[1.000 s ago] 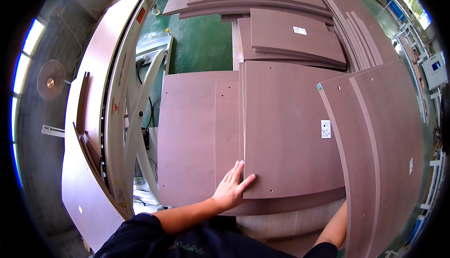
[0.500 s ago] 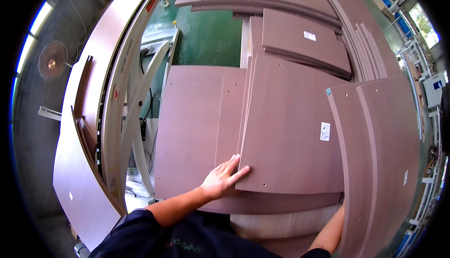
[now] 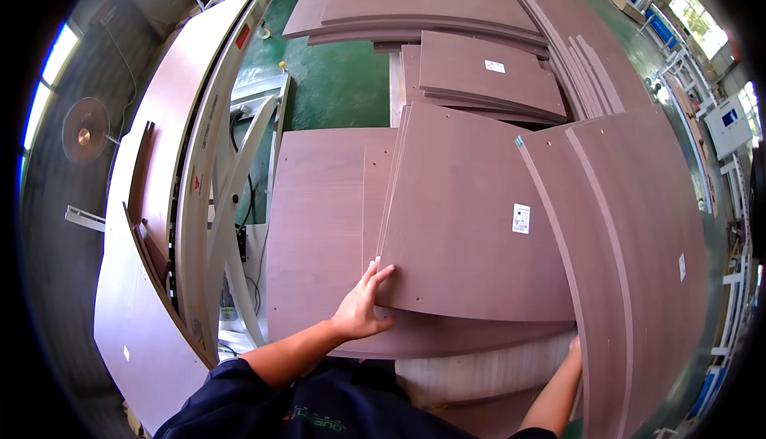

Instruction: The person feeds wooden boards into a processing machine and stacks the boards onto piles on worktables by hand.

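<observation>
My left hand (image 3: 363,303) rests with its fingers stretched out at the near left corner of a brown wood panel (image 3: 471,207) that bears a white label. Under that corner more panels show, among them a wide brown panel (image 3: 315,223) lying flat to the left. My right hand (image 3: 574,345) is beside the near edge of the same stack. Its fingers are mostly hidden by a large brown panel (image 3: 654,263) at the right, which leans over another one.
Farther back lie several stacks of brown panels (image 3: 431,8) above a green floor (image 3: 339,80). On the left stands a long white machine frame (image 3: 195,199) with pale panels along it. A round fan (image 3: 85,134) is by the wall.
The labelled panel has shifted left over the flat one, with my left hand moving along at its corner. The view has also tilted up a little. More of my right hand shows.
</observation>
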{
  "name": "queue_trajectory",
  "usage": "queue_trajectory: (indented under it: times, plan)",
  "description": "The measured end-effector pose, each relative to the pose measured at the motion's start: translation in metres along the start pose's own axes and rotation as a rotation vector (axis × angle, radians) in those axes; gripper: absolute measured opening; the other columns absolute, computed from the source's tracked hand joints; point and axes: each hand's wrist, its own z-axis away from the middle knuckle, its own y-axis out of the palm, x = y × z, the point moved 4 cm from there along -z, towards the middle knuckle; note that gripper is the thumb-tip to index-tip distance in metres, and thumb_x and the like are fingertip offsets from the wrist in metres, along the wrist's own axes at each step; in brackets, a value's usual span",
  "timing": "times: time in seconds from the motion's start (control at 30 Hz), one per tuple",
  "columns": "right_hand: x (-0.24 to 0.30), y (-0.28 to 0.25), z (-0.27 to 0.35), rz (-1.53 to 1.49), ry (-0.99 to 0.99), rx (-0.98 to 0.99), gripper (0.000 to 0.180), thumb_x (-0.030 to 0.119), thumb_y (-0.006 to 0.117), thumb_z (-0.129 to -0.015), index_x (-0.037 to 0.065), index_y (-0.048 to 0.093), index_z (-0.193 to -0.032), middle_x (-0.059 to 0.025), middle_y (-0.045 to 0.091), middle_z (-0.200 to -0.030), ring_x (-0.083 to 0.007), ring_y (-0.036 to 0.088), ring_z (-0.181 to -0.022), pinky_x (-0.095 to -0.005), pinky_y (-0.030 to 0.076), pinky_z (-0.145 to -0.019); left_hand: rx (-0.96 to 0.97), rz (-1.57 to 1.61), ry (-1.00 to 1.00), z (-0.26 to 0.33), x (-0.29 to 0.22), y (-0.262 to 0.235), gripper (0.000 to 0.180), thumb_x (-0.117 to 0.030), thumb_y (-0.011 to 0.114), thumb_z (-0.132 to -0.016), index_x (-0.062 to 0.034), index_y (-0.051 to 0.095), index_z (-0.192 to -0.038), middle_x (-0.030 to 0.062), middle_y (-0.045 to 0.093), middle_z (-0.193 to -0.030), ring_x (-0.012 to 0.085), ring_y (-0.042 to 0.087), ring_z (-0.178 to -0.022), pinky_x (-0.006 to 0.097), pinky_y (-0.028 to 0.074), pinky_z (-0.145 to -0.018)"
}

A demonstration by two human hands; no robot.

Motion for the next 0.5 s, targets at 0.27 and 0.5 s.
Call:
queue_trajectory:
  times: [0.27, 0.5]
  plan:
    - [-0.001, -0.049, 0.087, 0.159, 0.034, 0.208, 0.047, 0.028, 0.061, -0.086, 0.000, 0.055, -0.122, -0.0108, 0.054, -0.125, -0.0212, 0.044, -0.119, -0.0354, 0.029, -0.104, 0.016, 0.129, -0.061, 0.046, 0.019, -0.026, 0.087, -0.022, 0.075, -0.068, -0.0110, 0.032, -0.142, 0.0327, 0.024, -0.145, 0.0442, 0.035, -0.131, 0.043, 0.043, -0.096]
    - [-0.024, -0.155, 0.181, 0.258, 0.273, 0.329, 0.042, 0.025, 0.058, -0.087, 0.000, 0.056, -0.121, -0.0072, 0.056, -0.122, -0.0202, 0.046, -0.118, -0.0337, 0.031, -0.101, 0.063, 0.081, -0.163, 0.096, 0.045, -0.078, 0.073, -0.029, 0.070, -0.079, -0.0073, 0.035, -0.139, 0.0268, 0.043, -0.136, 0.0394, 0.046, -0.125, 0.042, 0.043, -0.096]
